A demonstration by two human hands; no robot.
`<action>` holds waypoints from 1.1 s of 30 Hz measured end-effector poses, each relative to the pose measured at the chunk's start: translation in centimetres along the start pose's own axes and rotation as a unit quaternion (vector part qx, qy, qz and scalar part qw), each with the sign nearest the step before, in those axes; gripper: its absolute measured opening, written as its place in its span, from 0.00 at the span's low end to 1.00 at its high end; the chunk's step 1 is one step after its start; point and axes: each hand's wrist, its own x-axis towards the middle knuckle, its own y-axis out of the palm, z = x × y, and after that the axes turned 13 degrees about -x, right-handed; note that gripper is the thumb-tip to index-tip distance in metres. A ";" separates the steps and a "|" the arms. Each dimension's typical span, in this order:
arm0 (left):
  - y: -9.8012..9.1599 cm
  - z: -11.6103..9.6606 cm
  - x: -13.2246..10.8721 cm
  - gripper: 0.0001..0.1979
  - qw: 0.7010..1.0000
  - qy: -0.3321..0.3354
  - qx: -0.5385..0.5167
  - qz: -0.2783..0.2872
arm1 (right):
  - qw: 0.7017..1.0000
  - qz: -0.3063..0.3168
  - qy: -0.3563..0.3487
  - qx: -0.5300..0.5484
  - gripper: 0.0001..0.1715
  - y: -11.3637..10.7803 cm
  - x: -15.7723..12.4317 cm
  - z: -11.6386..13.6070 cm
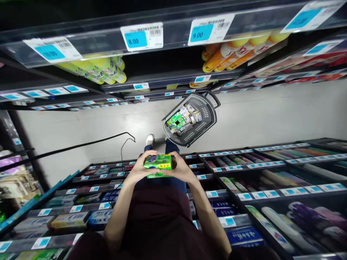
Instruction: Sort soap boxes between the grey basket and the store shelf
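Note:
Both of my hands grip a bright green pack of soap (pixel 158 162) with blue and yellow print, held in front of my body. My left hand (pixel 141 168) closes around its left end, and my right hand (pixel 182 168) around its right end. Part of the pack is hidden behind my fingers. Beyond my hands, a grey shopping basket (pixel 204 127) stands on the floor, apart from the pack. Inside it lie similar green packs (pixel 176 121) and several small white boxes (pixel 191 108).
A tall shelf (pixel 173 38) with price tags runs along the far side, holding yellow-green bottles (pixel 108 68) and orange bottles (pixel 225 56). Stocked shelves (pixel 238 196) flank me on the near side. The grey aisle floor (pixel 260 115) lies between. A black rod (pixel 81 144) crosses at left.

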 end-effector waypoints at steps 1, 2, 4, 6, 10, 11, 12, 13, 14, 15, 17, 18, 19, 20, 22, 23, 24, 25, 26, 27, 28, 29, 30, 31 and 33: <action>-0.1 0.0 0.0 0.37 1.000 -0.001 0.014 0.005 | 1.000 0.021 -0.002 -0.012 0.39 -0.4 0.2 0.1; -0.2 -0.1 0.1 0.35 1.000 -0.002 0.021 0.011 | 0.999 0.048 -0.006 -0.019 0.39 -0.9 0.4 0.4; -0.2 -0.2 0.2 0.33 1.000 0.002 0.019 0.014 | 0.993 0.113 -0.019 -0.032 0.37 -2.0 1.2 0.9; -0.2 -0.1 0.2 0.32 1.000 0.005 0.009 0.004 | 0.984 0.163 -0.036 -0.063 0.35 -3.1 2.4 1.8; -0.5 0.3 -0.1 0.35 0.998 0.012 -0.014 -0.052 | 0.958 0.195 -0.086 -0.192 0.34 -4.2 5.0 4.1; -0.6 0.4 -0.2 0.35 0.997 0.019 -0.023 -0.066 | 0.950 0.199 -0.098 -0.220 0.34 -4.0 5.6 4.9; -0.8 0.5 -0.4 0.36 0.996 0.031 -0.035 -0.080 | 0.943 0.200 -0.109 -0.241 0.34 -3.8 6.0 5.8; -1.1 0.5 -0.6 0.36 0.993 0.044 -0.052 -0.092 | 0.938 0.200 -0.121 -0.256 0.33 -3.5 6.4 6.7; -1.3 0.5 -0.9 0.36 0.990 0.054 -0.076 -0.102 | 0.933 0.199 -0.132 -0.268 0.31 -3.2 6.7 7.6; -1.4 0.4 -1.2 0.37 0.984 0.065 -0.115 -0.121 | 0.930 0.197 -0.144 -0.276 0.28 -2.9 6.9 8.6; -1.4 0.4 -1.7 0.40 0.958 0.086 -0.220 -0.165 | 0.925 0.178 -0.178 -0.284 0.25 -2.7 7.0 10.6; -1.3 0.4 -1.9 0.41 0.941 0.088 -0.270 -0.183 | 0.926 0.167 -0.194 -0.278 0.25 -2.9 7.0 11.6; -1.1 0.5 -2.0 0.39 0.926 0.087 -0.309 -0.197 | 0.928 0.159 -0.209 -0.264 0.24 -3.2 7.0 12.8; -0.9 0.6 -2.1 0.35 0.916 0.084 -0.336 -0.204 | 0.933 0.150 -0.223 -0.240 0.25 -3.7 7.0 14.0; -0.4 1.2 -2.1 0.26 0.913 0.070 -0.352 -0.196 | 0.946 0.125 -0.250 -0.163 0.26 -4.9 6.8 16.7; -0.2 1.6 -2.0 0.24 0.918 0.058 -0.346 -0.186 | 0.951 0.109 -0.265 -0.118 0.26 -5.6 6.7 18.2; 0.1 2.2 -2.0 0.23 0.924 0.045 -0.337 -0.178 | 0.953 0.087 -0.281 -0.074 0.26 -6.2 6.5 19.7; 0.3 2.9 -2.0 0.24 0.928 0.030 -0.327 -0.173 | 0.952 0.064 -0.296 -0.034 0.26 -6.8 6.4 21.1; 0.6 3.7 -2.1 0.26 0.932 0.015 -0.320 -0.171 | 0.950 0.039 -0.309 -0.001 0.25 -7.3 6.2 22.5; 0.8 4.6 -2.1 0.27 0.933 0.002 -0.316 -0.173 | 0.947 0.009 -0.320 0.024 0.25 -7.7 6.1 23.8; 1.0 5.7 -2.2 0.27 0.932 -0.008 -0.316 -0.177 | 0.944 -0.028 -0.326 0.034 0.25 -7.9 6.0 24.9; 1.2 6.7 -2.3 0.26 0.931 -0.016 -0.317 -0.177 | 0.942 -0.071 -0.328 0.029 0.26 -8.1 6.0 26.0; 1.4 7.8 -2.3 0.25 0.931 -0.023 -0.319 -0.177 | 0.938 -0.114 -0.328 0.010 0.28 -8.2 6.0 26.9; 1.4 8.9 -2.3 0.24 0.930 -0.030 -0.319 -0.179 | 0.930 -0.157 -0.332 -0.018 0.31 -8.3 6.0 27.7; 1.3 11.0 -2.2 0.23 0.924 -0.050 -0.327 -0.194 | 0.901 -0.222 -0.367 -0.065 0.36 -8.2 6.3 29.3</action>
